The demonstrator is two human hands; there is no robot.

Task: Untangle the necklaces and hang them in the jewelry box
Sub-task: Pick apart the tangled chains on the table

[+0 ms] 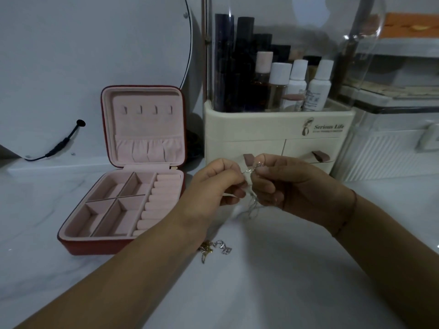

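Necklace [253, 205] held up over the worktop [285, 257].
Left grip [221, 184] and right grip [285, 184] both pinch its chain, fingers curled; jewelry box [78, 243] stands open at left.

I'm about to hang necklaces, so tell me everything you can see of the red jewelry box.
The jewelry box is square, red outside, lined in pink velvety fabric. It sits open on the white countertop, lid upright at the back. The lid carries four bare hooks above a gathered pocket. Below, it holds four empty compartments and a column of ring rolls on the right.
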